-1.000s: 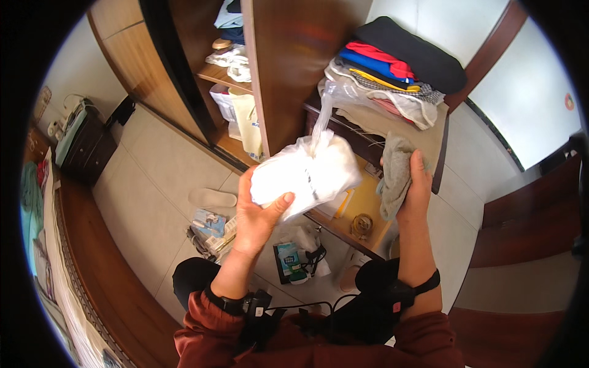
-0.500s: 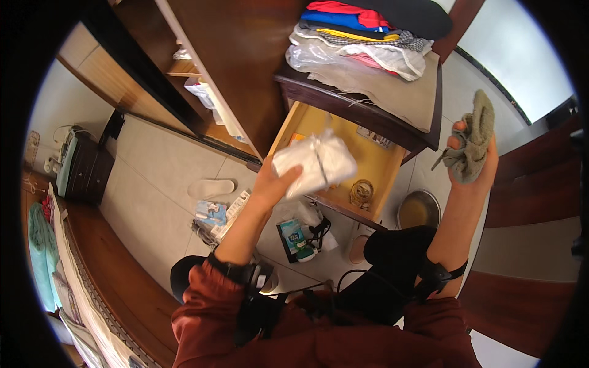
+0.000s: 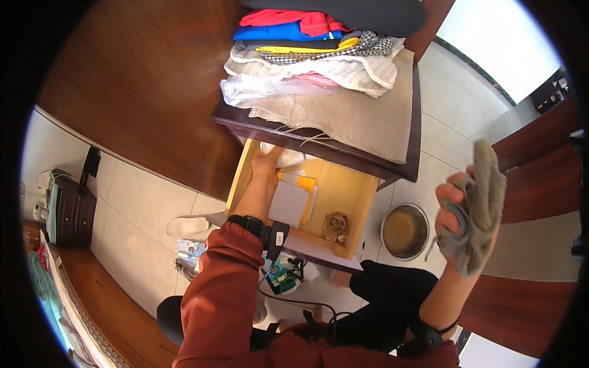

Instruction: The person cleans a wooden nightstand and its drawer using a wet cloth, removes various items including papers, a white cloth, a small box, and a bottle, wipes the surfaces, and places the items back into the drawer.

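My left hand (image 3: pixel 267 164) reaches into the back left of an open wooden drawer (image 3: pixel 362 211). Its fingers are closed on a white wrapped package (image 3: pixel 291 158), which is partly hidden by the hand and the cabinet top. A grey-green cloth (image 3: pixel 480 211) is bunched in my right hand (image 3: pixel 450 199), raised to the right of the drawer. Inside the drawer lie a white card or sheet (image 3: pixel 289 203), orange paper (image 3: pixel 307 184) and a round brownish coiled item (image 3: pixel 335 227) near the front right corner.
Folded clothes (image 3: pixel 313 46) are stacked on the dark cabinet, over a beige cloth (image 3: pixel 368 126). A metal basin (image 3: pixel 405 232) with yellowish liquid stands on the floor right of the drawer. A pale slipper (image 3: pixel 188 227) and several packets lie at the left, below the drawer.
My left hand has carried the white package from above the drawer into its back left. My right hand, still gripping the cloth, is lower in the picture. The view has shifted too.
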A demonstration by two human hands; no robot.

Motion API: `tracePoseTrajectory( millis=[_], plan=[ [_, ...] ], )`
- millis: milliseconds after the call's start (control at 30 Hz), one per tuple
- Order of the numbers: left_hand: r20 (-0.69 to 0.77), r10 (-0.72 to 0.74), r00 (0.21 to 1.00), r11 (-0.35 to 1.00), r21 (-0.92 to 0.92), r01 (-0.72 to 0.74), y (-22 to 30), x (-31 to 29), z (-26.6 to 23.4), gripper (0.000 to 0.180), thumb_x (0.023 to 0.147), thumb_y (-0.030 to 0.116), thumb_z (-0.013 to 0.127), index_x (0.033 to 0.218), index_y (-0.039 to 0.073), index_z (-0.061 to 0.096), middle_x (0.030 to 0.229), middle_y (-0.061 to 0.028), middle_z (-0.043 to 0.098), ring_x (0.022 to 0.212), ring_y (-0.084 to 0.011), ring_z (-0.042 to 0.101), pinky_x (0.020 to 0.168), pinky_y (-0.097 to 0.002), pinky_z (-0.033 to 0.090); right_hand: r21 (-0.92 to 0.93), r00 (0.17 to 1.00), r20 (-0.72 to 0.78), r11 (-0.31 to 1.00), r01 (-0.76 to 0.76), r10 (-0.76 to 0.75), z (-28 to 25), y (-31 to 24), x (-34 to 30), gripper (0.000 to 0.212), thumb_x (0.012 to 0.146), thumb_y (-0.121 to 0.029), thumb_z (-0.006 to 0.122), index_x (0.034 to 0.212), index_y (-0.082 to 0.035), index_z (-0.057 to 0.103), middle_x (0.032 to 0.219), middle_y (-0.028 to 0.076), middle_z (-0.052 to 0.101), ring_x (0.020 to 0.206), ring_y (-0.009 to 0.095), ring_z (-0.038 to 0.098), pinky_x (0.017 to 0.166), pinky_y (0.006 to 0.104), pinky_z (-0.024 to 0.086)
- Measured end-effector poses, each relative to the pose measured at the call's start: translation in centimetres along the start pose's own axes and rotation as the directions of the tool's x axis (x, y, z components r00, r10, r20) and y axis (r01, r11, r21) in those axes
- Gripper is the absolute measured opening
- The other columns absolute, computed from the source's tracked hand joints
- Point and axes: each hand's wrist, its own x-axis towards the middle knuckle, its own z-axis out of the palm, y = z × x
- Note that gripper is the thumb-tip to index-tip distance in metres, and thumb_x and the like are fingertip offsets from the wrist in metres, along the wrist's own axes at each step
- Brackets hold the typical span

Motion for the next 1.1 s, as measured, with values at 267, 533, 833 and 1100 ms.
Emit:
tracePoseTrajectory(
  millis=[267,533,833,1100],
  plan=[
    [-0.093,-0.165,0.982,0.781,-0.62,0.073,-3.2,4.0,0.2,0.052,0.078,0.013,0.069,0.122,0.008,0.043,0.11,-0.0038,0.052,0.091,-0.0161,0.052,0.076,-0.0291,0.042,0.126,0.994,-0.019,0.987,-0.101,0.104,-0.8,-0.7,0.6,0.046,0.092,-0.031,0.043,0.126,0.0,0.039,0.112,0.016,0.047,0.094,0.027,0.043,0.048,0.0334,0.04],
    [-0.119,-0.274,0.954,0.922,-0.315,0.225,-2.4,0.8,2.4,0.067,0.084,0.001,0.054,0.135,0.024,0.018,0.107,-0.0087,0.056,0.078,-0.0192,0.058,0.061,-0.0319,0.048,0.148,0.991,-0.044,0.982,-0.121,0.129,-0.9,-0.3,0.2,0.05,0.092,-0.032,0.042,0.129,0.001,0.036,0.114,0.018,0.047,0.096,0.028,0.042,0.052,0.0379,0.046],
    [-0.177,-0.193,0.965,0.857,-0.51,0.077,-5.5,5.0,2.6,0.022,0.082,0.001,0.054,0.1,0.009,0.046,0.084,-0.0084,0.054,0.072,-0.0209,0.054,0.062,-0.0344,0.051,0.13,0.978,-0.051,0.973,-0.193,0.201,0.4,0.5,0.7,0.052,0.09,-0.038,0.044,0.127,-0.002,0.038,0.114,0.016,0.045,0.092,0.028,0.042,0.051,0.0368,0.045],
    [0.338,0.07,0.938,0.871,-0.479,0.107,0.7,-8.5,-3.2,0.02,0.091,0.01,0.049,0.106,-0.001,0.051,0.099,-0.0101,0.058,0.091,-0.0228,0.059,0.079,-0.0329,0.051,0.096,0.957,-0.034,0.954,-0.283,0.288,1.9,3.2,1.3,0.04,0.092,-0.028,0.042,0.122,-0.003,0.041,0.11,0.012,0.046,0.091,0.024,0.042,0.045,0.0274,0.031]
  ],
)
